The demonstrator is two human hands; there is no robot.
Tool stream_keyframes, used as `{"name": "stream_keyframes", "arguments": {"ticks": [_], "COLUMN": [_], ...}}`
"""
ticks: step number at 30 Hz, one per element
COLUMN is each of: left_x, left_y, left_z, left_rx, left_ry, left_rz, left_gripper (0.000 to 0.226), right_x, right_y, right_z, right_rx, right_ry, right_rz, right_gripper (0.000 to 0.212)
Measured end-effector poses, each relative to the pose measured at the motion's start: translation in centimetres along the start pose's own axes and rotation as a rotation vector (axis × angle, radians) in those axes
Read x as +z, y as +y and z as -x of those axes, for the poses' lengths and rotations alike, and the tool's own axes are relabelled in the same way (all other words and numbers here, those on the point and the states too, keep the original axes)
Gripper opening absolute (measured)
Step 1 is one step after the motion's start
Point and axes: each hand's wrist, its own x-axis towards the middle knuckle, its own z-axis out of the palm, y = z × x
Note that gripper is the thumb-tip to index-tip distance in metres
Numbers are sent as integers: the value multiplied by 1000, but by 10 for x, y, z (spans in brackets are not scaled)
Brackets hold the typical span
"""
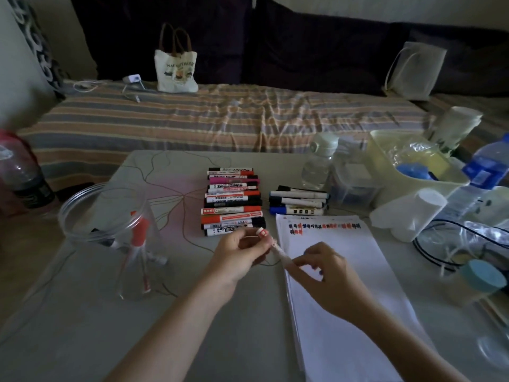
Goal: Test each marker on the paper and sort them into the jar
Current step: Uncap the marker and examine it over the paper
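One white-barrelled marker (271,245) held across both hands just above the left edge of the paper stack (344,285), left hand (238,253) pinching the capped red-marked end, right hand (326,274) curled round the lower barrel, probably to pull cap from barrel before a test stroke. Kept directly below the rows of red, black and blue test marks (325,226) already on the top sheet, so the next scribble lands on blank paper. Untested whiteboard markers (232,201) and a smaller blue-and-black group (298,201) lined up behind on the bench (82,340), clear plastic jar (118,238) with a few sorted markers standing at left within reach.
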Motion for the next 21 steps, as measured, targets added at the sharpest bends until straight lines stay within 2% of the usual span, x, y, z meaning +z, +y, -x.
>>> {"name": "stream_keyframes", "arguments": {"ticks": [2,5,7,10,13,15,18,20,21], "left_x": [5,14,18,22,26,25,21,21,22], "left_y": [0,-1,-4,-7,-4,-1,0,-1,-2], "left_z": [2,4,7,8,6,3,-2,-2,-2], "left_rx": [-18,-108,-211,-282,-276,-282,-279,-256,-237], "left_ry": [-57,-140,-187,-236,-157,-111,-129,-125,-105], "left_rz": [-32,-57,-49,5,130,254,396,380,335], "left_gripper": [18,43,48,45,29,26,31,33,29], "right_x": [-1,-10,-17,-22,-26,-30,-36,-37,-37], "right_y": [-7,-19,-23,-25,-22,-20,-16,-13,-12], "right_z": [2,3,3,5,7,6,5,3,2], "right_rx": [51,212,272,322,386,413,489,558,564], "right_ry": [-16,10,51,82,65,-22,-204,-303,-332], "right_rz": [-102,-503,-692,-851,-1004,-1179,-1381,-1395,-1320], "right_gripper": [14,15,14,12,13,18,27,34,34]}}
